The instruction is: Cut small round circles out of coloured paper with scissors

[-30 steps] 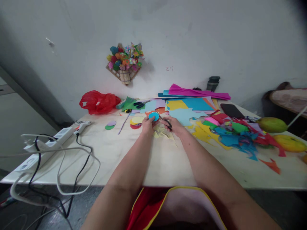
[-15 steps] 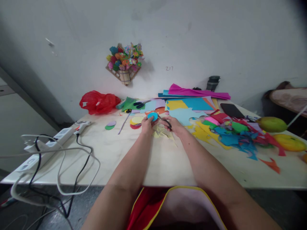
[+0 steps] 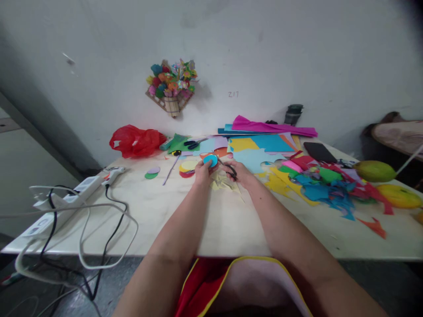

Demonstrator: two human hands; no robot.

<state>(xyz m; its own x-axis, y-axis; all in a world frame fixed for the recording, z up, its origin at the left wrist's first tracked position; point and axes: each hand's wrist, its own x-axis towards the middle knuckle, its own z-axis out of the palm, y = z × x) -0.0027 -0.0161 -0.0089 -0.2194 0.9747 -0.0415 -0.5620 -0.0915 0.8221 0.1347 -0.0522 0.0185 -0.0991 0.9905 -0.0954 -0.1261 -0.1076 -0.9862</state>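
Observation:
Between the thumb and fingers of my left hand (image 3: pixel 202 170) is a round blue paper disc (image 3: pixel 211 160), held just above the table. My right hand (image 3: pixel 241 173) is closed on the dark handles of a pair of scissors (image 3: pixel 231 169), whose blades reach left to the disc's right edge. Whether the blades touch the paper I cannot tell. Pale yellow paper scraps (image 3: pixel 224 182) lie under both hands. Left of my left hand is a small stack of yellow and red paper circles (image 3: pixel 188 166). Further left, a lilac and a green circle (image 3: pixel 152 175) overlap.
Coloured paper sheets (image 3: pixel 274 143) and a second pair of scissors (image 3: pixel 192 144) lie at the back. To the right are a heap of scraps (image 3: pixel 330 185), a phone (image 3: pixel 319 152) and yellow-green fruit (image 3: pixel 375 171). A power strip (image 3: pixel 66 207) with cables and a red bag (image 3: pixel 135 141) are left.
The blue disc and the scissors have shifted very slightly in my hands. Both hands stay in nearly the same place, and the rest of the table looks the same.

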